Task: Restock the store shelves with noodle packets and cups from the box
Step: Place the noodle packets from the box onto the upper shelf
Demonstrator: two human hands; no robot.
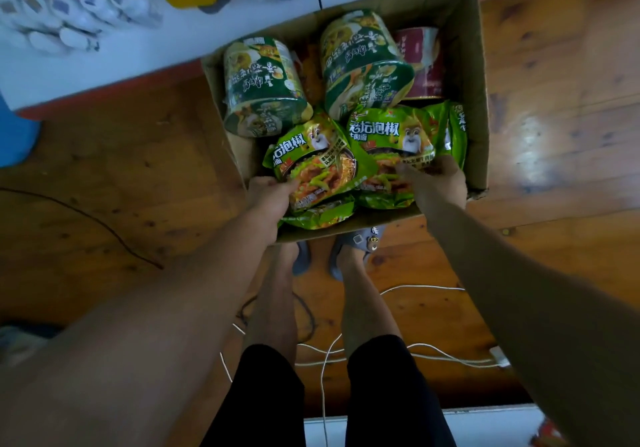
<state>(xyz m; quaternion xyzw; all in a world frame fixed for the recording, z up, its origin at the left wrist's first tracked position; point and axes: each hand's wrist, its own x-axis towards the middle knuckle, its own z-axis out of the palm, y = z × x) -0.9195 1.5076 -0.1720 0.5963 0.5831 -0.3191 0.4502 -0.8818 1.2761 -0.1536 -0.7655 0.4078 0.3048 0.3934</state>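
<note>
Box [479,65] on floor [138,169], cups [259,86] at back, pkts up front. Left hand [268,200]: grip clenched on left packet [311,162] by its near edge. Right hand [438,183] pinches right packet [388,148] likewise. Both pkts sit inside box, prob. so two lift out together.
</note>
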